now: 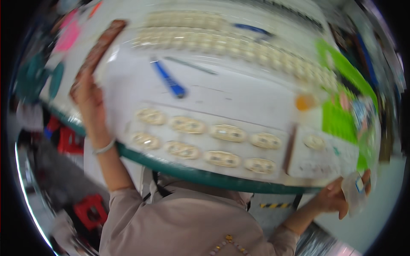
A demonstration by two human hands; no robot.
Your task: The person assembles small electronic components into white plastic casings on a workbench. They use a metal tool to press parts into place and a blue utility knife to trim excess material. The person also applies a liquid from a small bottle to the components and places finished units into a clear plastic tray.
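Note:
At the left table edge, my left hand [92, 109] lies over the near end of a long reddish-brown strip [101, 49]. Its fingers are smeared by motion, so their grip on the strip is unclear. Beyond the right front corner, my right hand [333, 198] is closed on a small translucent plastic piece [355, 194] with a blue-and-white label; whether it is a bag or a cup I cannot tell. Between my hands, two rows of cream oval parts [228, 133] lie on a pale sheet. A blue-handled tool [169, 80] rests behind them, beside a thin grey rod [191, 65].
Long rows of cream parts [239, 48] stretch across the back, with a blue curved object [253, 29] there. To the right are a white block [320, 158], an orange-topped container [305, 102] and a bright green tray [337, 117]. Red stools [91, 210] stand at lower left.

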